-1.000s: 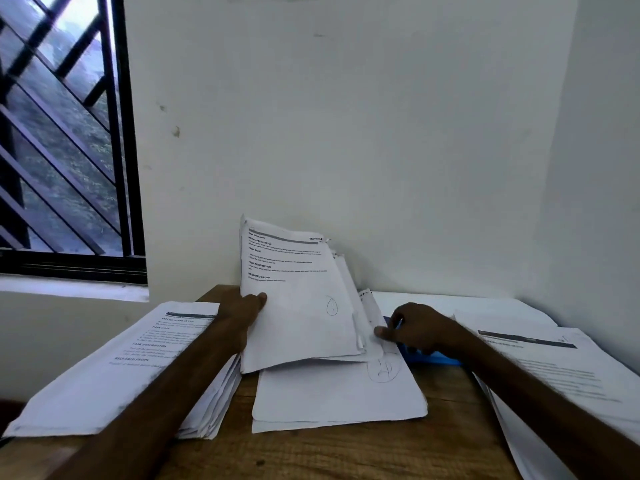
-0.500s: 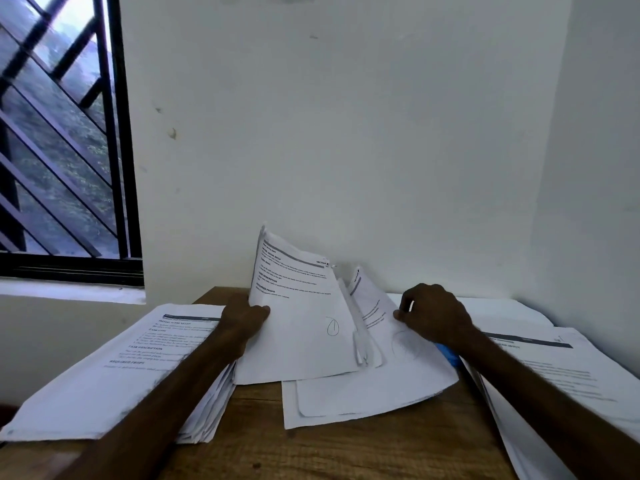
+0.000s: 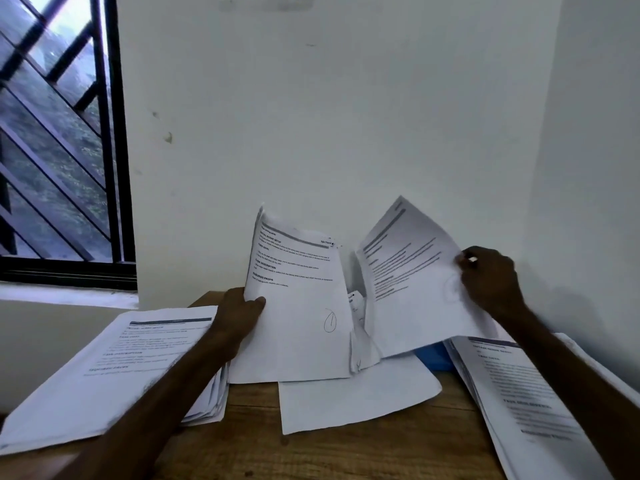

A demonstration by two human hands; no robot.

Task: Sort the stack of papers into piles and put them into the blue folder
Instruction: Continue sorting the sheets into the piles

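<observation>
Fingers [image 3: 258,301] of left hand [image 3: 239,317] in a pinch on sheaf [image 3: 298,306], right hand [image 3: 491,282] likewise on raised sheet [image 3: 408,289] above blue folder [image 3: 434,356].

wooden table [image 3: 346,455], paper piles [image 3: 104,368], blue folder [image 3: 434,356]

wood table [image 3: 346,455] | barred window [image 3: 52,133] — upper L | white wall [image 3: 346,116] — bkgd
</observation>
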